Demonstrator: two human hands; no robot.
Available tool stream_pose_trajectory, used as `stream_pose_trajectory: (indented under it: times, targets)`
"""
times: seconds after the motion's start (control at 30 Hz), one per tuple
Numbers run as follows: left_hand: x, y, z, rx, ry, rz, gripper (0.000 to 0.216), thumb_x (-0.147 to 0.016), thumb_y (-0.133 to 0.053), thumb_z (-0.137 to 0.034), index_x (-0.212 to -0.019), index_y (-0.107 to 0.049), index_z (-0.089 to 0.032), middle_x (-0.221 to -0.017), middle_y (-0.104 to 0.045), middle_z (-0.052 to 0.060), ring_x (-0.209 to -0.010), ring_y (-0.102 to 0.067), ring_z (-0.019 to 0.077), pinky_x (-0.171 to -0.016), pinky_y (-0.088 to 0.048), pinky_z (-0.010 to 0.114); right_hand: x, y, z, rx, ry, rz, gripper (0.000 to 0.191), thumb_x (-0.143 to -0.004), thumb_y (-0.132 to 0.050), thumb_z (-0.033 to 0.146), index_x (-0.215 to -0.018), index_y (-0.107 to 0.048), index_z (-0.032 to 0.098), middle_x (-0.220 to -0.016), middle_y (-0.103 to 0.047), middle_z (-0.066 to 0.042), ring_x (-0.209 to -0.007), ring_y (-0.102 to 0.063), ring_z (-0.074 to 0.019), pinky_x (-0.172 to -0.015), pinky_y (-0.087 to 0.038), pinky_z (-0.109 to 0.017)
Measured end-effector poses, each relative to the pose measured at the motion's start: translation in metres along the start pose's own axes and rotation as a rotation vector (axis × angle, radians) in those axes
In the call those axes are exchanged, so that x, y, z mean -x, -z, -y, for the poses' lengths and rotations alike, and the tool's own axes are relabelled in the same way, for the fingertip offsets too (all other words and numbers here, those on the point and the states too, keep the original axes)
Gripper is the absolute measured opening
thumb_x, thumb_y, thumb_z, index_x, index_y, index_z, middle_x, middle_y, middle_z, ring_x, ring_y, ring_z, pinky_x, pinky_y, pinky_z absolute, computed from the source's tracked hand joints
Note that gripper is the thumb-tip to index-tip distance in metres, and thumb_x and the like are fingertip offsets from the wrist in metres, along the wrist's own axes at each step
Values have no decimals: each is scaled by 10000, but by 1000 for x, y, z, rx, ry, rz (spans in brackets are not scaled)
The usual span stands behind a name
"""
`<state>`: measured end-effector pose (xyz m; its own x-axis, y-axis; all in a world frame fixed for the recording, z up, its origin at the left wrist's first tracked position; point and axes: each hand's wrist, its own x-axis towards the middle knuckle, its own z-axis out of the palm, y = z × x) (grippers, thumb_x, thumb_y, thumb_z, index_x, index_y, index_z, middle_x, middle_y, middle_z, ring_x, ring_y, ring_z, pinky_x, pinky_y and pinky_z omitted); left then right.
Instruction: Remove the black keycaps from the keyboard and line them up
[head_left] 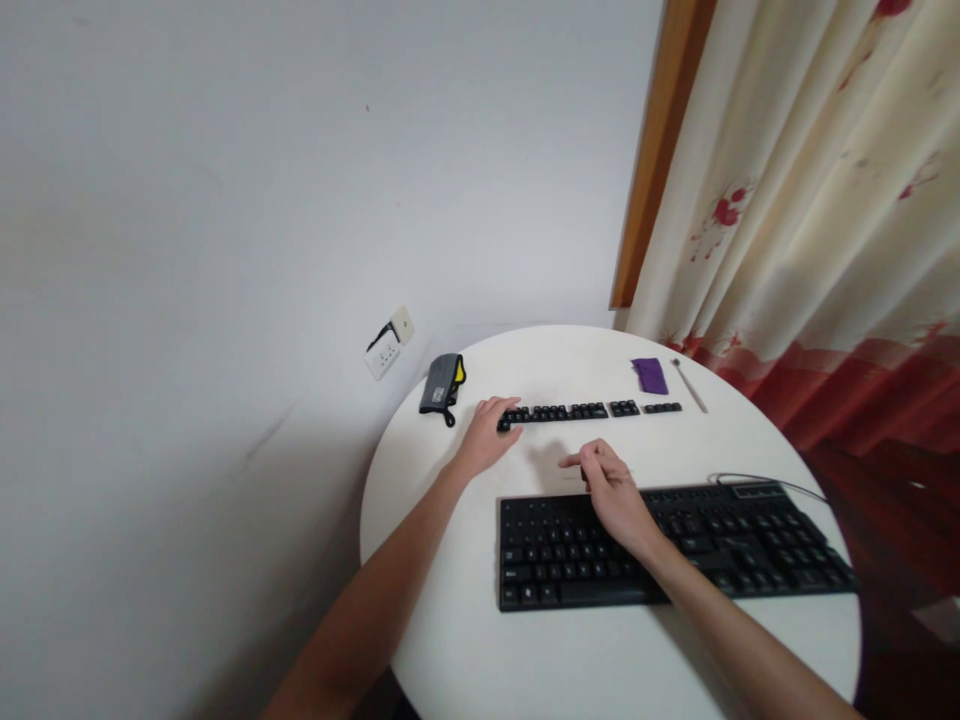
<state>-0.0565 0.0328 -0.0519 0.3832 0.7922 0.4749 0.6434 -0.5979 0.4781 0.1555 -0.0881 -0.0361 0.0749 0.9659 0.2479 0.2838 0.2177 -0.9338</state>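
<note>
My left hand rests on the white table with thumb and fingers apart, around the left end of a row of black keycaps. A single keycap sits just below that end, between thumb and forefinger. Above the upper edge of a black keyboard, my right hand is closed in a pinch. A small dark piece that looks like a keycap shows between its thumb and fingers. Thin wire-like lines stick out beside this hand, too faint to identify. The right wrist and forearm cover part of the keyboard.
A grey pouch with a black loop lies at the left rim of the round table. Purple cloth and a slim light stick lie at the back right. The keyboard's cable runs off the right edge. Wall and curtain stand behind.
</note>
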Motion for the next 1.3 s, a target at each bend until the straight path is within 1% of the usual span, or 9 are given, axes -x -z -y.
stream_pose_trajectory:
  times: [0.13,0.23,0.37,0.53,0.7,0.83,1.1,1.2,1.3]
  targets:
    - [8,-7,-27,227,-88,338,262,-844,-561,-207,-1087,-657,-202,-884,-665,18,-715,-566,142,-693,-458,256,8,-1,10,29,-30,131,534,-939,-365,505,-696,-712,180,-619,-575,-8,-620,-544,-155,-620,-401,-255]
    - [15,-10,-40,320,-139,565,221,-825,-580,-210,-1008,-701,-182,-791,-686,11,-655,-577,129,-611,-432,222,12,-4,11,20,-72,236,549,-915,-409,517,-578,-658,163,-464,-493,16,-463,-446,-126,-495,-332,-245]
    - [18,-9,-46,356,-200,688,268,-754,-586,-109,-975,-717,-188,-829,-707,11,-707,-611,136,-643,-435,212,16,-6,13,67,-78,334,507,-898,-468,489,-548,-634,163,-405,-470,23,-387,-384,-106,-419,-262,-242]
    - [16,-10,-40,364,-167,793,347,-722,-612,-97,-1044,-703,-190,-771,-670,4,-671,-579,130,-604,-425,202,23,-13,18,152,6,319,497,-891,-499,463,-492,-583,178,-398,-509,7,-389,-430,-115,-435,-291,-245]
    - [15,-12,-39,377,-164,811,240,-806,-635,-235,-1022,-722,-177,-782,-655,18,-684,-566,120,-615,-417,193,32,-23,17,347,111,321,488,-893,-503,421,-476,-565,175,-448,-568,-22,-407,-459,-116,-494,-318,-256]
    - [15,-10,-38,389,-187,844,253,-794,-637,-177,-1034,-715,-161,-823,-648,23,-713,-566,117,-640,-423,189,32,-25,15,400,121,326,438,-905,-460,355,-526,-579,172,-512,-613,-47,-445,-510,-128,-507,-329,-255]
    - [14,-6,-40,398,-229,853,131,-824,-645,-256,-836,-697,-136,-757,-604,9,-691,-544,113,-646,-415,195,13,-17,-4,-39,-426,461,467,-888,-426,470,-570,-569,160,-384,-506,3,-268,-426,-104,-301,-280,-203]
    - [13,-5,-43,415,-219,785,153,-858,-608,-257,-815,-691,-136,-787,-624,22,-737,-571,126,-687,-429,206,8,-12,-6,-165,-349,403,484,-876,-458,516,-601,-606,146,-395,-515,9,-272,-414,-87,-303,-268,-188]
    - [12,-7,-49,457,-161,581,234,-928,-499,-248,-883,-702,-140,-855,-658,49,-819,-599,147,-751,-445,232,3,-8,-6,-208,-209,202,470,-874,-492,518,-639,-637,139,-436,-530,10,-309,-423,-77,-338,-287,-188]
